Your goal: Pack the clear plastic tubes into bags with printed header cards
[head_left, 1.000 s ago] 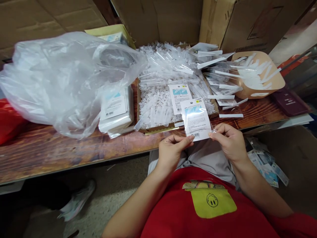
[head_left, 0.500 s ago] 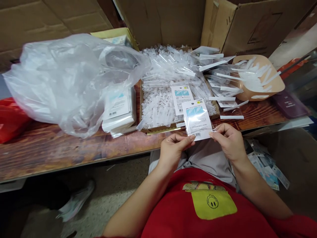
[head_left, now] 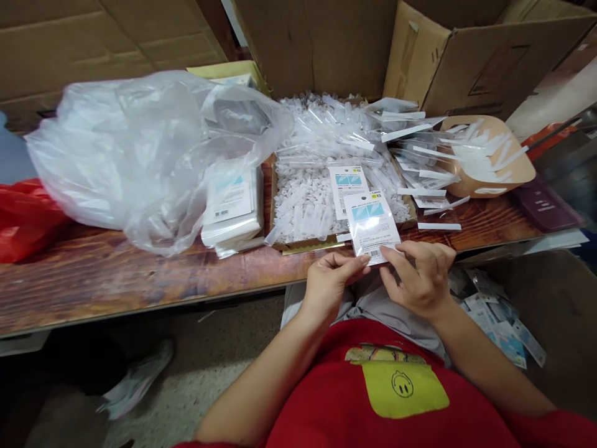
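A white printed card in a clear sleeve stands out over the table's front edge. My left hand pinches its lower left corner between thumb and fingers. At its lower right, my right hand has its fingers apart, with a fingertip touching the card's bottom. Behind lies a second card, on a shallow box heaped with small white plastic pieces. To the left sits a stack of clear sleeves with a card on top. Filled packets with white strips overlap the box's right side.
A large clear plastic bag covers the left of the wooden table, beside a red bag. A peach bowl holds white strips. Cardboard boxes stand behind. More packets lie low at the right.
My right hand has let go of the card's lower right corner, spread its fingers and shifted left along the bottom. My left hand keeps its pinch. The view has moved slightly.
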A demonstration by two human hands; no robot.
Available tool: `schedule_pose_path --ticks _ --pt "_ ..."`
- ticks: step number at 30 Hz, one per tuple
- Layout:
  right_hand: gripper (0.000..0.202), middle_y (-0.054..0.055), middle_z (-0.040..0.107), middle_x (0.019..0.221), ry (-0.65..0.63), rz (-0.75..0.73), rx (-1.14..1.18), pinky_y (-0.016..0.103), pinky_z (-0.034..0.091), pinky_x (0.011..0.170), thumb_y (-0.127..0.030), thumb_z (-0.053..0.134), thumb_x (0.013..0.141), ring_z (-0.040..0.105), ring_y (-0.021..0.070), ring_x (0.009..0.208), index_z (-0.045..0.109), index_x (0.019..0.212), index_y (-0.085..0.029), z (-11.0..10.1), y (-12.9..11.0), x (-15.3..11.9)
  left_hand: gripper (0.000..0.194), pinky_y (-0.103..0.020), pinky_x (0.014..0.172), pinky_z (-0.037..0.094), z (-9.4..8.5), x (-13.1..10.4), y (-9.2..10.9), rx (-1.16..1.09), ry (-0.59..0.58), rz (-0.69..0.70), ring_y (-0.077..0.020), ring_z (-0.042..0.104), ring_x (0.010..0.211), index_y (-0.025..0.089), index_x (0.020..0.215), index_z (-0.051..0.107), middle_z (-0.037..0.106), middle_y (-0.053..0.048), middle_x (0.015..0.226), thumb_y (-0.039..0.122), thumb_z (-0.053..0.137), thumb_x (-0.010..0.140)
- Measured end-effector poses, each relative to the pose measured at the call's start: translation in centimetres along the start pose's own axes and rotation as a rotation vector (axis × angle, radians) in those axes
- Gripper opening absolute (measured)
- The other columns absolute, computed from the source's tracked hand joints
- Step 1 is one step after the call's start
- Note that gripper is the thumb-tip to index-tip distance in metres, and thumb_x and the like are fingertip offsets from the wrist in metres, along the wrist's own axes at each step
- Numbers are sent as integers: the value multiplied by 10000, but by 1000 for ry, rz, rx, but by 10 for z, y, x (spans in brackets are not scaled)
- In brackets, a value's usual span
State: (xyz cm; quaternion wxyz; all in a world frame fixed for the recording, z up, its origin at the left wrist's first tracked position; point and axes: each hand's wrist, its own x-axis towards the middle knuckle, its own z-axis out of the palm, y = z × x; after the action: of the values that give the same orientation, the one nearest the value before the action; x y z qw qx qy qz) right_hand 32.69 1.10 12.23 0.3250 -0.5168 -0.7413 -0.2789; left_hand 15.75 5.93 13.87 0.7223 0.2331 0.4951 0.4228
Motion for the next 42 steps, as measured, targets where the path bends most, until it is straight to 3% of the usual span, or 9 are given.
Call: schedule_pose_path --ticks 10,16,19,22,26,28,31,35,42 --pt "408 30 772 1105 -112 51 127 411 285 912 -165 615 939 647 204 1038 672 1318 -303 17 6 0 490 -284 711 615 -2 1 1 7 -45 -19 -138 716 605 162 574 563 695 7 607 313 1002 419" --pt "365 30 796 1081 -130 -90 54 402 276 876 -153 573 972 675 194 979 663 1308 -263 14 14 13 538 -268 705 608 -1 -2 7 -15 -104 -31 -134 716 627 158 575 541 701 -1 638 353 1012 405" --pt "412 34 789 1088 -97 -138 38 399 289 859 -132 577 958 673 197 964 635 1344 -263 5 20 22 521 -266 641 591 -2 -12 21 46 -215 3 -170 732 685 163 723 623 729 -28 723 444 990 484" --pt "446 22 769 1094 -46 -40 73 407 317 880 -117 591 945 669 208 967 626 1341 -318 -11 25 34 539 -273 628 571 -2 -23 45 285 -280 340 -192 716 778 193 969 694 744 -55 914 439 963 571" --pt "320 50 724 1093 13 137 288 428 404 924 -172 622 960 657 238 1008 669 1245 -310 -37 25 52 518 -410 1010 506 9 -27 84 883 -243 1104 -292 616 1162 235 1050 767 724 -90 1167 415 958 604" --pt "264 56 703 1095 -27 237 493 419 456 931 -202 632 963 647 245 1040 685 1203 -300 -48 24 59 338 -459 1091 425 19 -23 100 1062 -323 1218 -301 631 1141 251 995 798 758 -68 1108 359 903 693" --pt "218 48 692 1085 -191 397 810 389 516 908 -267 657 957 653 231 1019 695 1170 -290 -59 28 66 34 -393 967 466 33 -17 118 1149 -545 1038 -238 699 872 237 805 813 772 -41 829 237 779 801" --pt "280 55 716 1110 -488 536 1137 364 557 894 -364 736 897 689 225 1024 710 1154 -256 -71 38 78 62 -275 689 457 43 -16 133 1188 -686 751 -171 660 692 193 717 803 742 -31 693 233 798 764" --pt "224 22 768 896 -582 519 1049 298 560 781 -441 737 875 712 181 833 774 940 -230 -77 38 106 214 -256 544 326 49 -20 143 1412 -749 572 -111 497 571 157 624 740 597 21 545 287 789 788"
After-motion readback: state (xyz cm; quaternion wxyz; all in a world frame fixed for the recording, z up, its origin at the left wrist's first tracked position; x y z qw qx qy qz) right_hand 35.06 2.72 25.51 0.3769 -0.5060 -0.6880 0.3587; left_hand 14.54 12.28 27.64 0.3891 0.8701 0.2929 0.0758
